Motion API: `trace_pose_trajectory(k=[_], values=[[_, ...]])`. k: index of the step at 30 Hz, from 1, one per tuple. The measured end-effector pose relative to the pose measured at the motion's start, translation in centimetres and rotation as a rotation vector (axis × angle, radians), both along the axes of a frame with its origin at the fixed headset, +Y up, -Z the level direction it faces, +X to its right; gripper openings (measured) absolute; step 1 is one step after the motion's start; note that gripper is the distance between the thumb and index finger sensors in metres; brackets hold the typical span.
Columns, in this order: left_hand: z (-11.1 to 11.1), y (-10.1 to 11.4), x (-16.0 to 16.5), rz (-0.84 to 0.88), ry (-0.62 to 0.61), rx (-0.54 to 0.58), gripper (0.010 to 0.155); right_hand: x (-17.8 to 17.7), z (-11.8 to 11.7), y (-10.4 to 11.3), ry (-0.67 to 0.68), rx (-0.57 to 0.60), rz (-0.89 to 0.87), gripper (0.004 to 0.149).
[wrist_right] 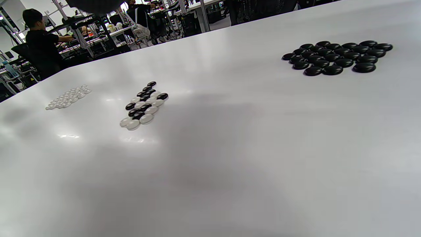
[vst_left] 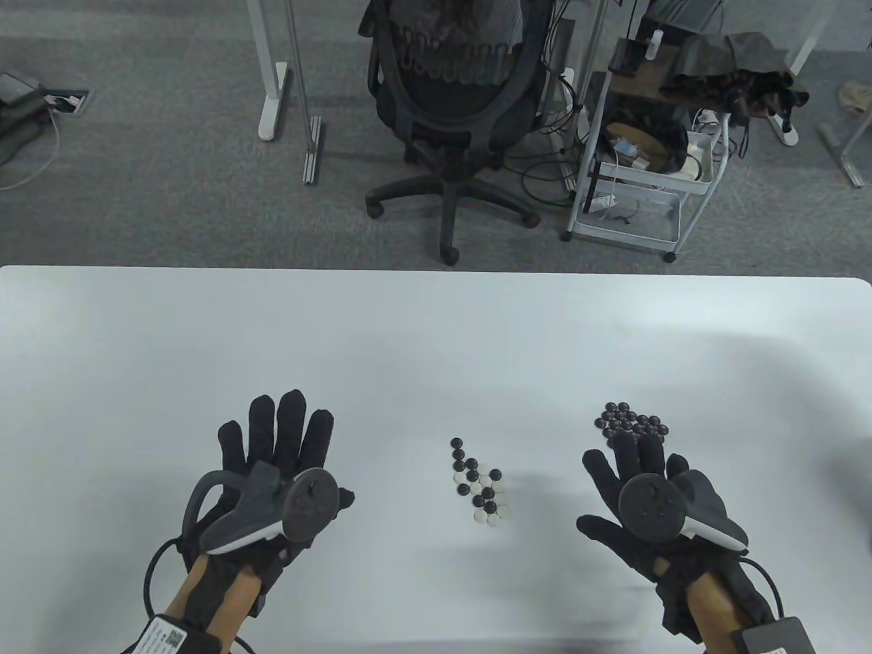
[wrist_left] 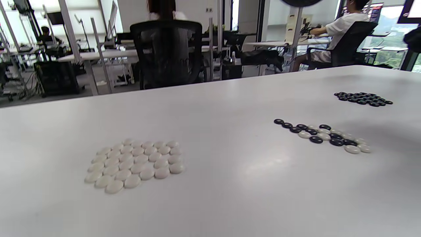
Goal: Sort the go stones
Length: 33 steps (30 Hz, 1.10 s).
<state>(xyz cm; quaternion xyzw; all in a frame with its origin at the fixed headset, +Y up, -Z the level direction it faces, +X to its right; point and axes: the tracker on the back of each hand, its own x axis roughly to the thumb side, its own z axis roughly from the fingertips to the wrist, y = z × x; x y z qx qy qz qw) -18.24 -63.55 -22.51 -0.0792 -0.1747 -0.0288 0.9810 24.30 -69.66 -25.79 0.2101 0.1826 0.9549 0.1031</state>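
Note:
A mixed cluster of black and white Go stones [vst_left: 480,485] lies at the middle of the white table [vst_left: 436,327]. My left hand [vst_left: 283,436] hovers flat to its left with straight, spread fingers, holding nothing. It covers the white pile in the table view; the left wrist view shows that tidy patch of white stones [wrist_left: 135,164], with the mixed cluster [wrist_left: 324,135] and the black pile [wrist_left: 361,98] further right. My right hand [vst_left: 630,463] is flat and empty, its fingertips overlapping the near edge of the black pile [vst_left: 633,422]. The right wrist view shows the black pile [wrist_right: 335,56], mixed cluster [wrist_right: 143,105] and white pile [wrist_right: 67,97].
Beyond the table's far edge stand a black office chair [vst_left: 456,102] and a white wire cart [vst_left: 640,177] on grey carpet. The wrist views show people seated at desks in the background [wrist_left: 342,36].

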Motion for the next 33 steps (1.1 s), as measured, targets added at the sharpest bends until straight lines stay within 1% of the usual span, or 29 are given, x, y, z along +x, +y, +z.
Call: trace_pose_trajectory(k=[3, 5, 9, 11, 14, 16, 18, 21, 24, 26, 28, 30, 33], values=[[1.2, -0.6, -0.3, 0.019, -0.014, 0.018, 0.085, 0.0, -0.1, -0.1, 0.005, 0.003, -0.008, 0.085], [1.5, -1.5, -0.9, 0.008, -0.009, 0.037, 0.084, 0.0, -0.2, -0.2, 0.008, 0.004, -0.013, 0.085], [1.2, -4.1, -2.5, 0.016, 0.004, 0.024, 0.082, 0.0, -0.5, -0.7, 0.010, -0.012, -0.018, 0.085], [1.1, -5.3, -3.1, 0.026, 0.004, 0.041, 0.081, 0.0, -0.7, -1.0, 0.006, -0.026, -0.026, 0.085], [0.9, -6.3, -3.4, 0.038, -0.002, -0.009, 0.081, 0.1, -1.0, -1.4, -0.001, -0.049, -0.032, 0.085], [0.8, -7.0, -3.3, 0.031, -0.010, -0.017, 0.081, 0.1, -1.2, -1.8, -0.002, -0.060, -0.029, 0.085], [0.6, -7.4, -3.4, 0.017, -0.010, -0.037, 0.082, 0.1, -1.2, -2.0, -0.001, -0.066, -0.027, 0.085], [0.4, -7.7, -3.4, 0.046, -0.003, -0.057, 0.081, 0.0, -1.3, -2.3, 0.005, -0.074, -0.029, 0.085], [0.3, -7.7, -3.4, 0.038, -0.005, -0.052, 0.081, -0.2, -1.5, -2.5, 0.013, -0.075, -0.045, 0.084], [0.3, -7.6, -3.6, 0.041, -0.003, -0.058, 0.081, -0.4, -1.9, -2.5, 0.015, -0.096, -0.080, 0.083], [0.5, -7.4, -3.8, 0.058, 0.004, -0.057, 0.081, -0.7, -2.2, -1.9, 0.026, -0.101, -0.123, 0.081], [0.6, -7.1, -4.1, 0.076, 0.008, -0.045, 0.081, -1.4, -3.3, -0.1, 0.013, -0.124, -0.203, 0.077], [0.7, -6.9, -4.4, 0.096, 0.014, -0.041, 0.081, -2.9, -5.0, 2.7, 0.020, -0.162, -0.263, 0.073]])
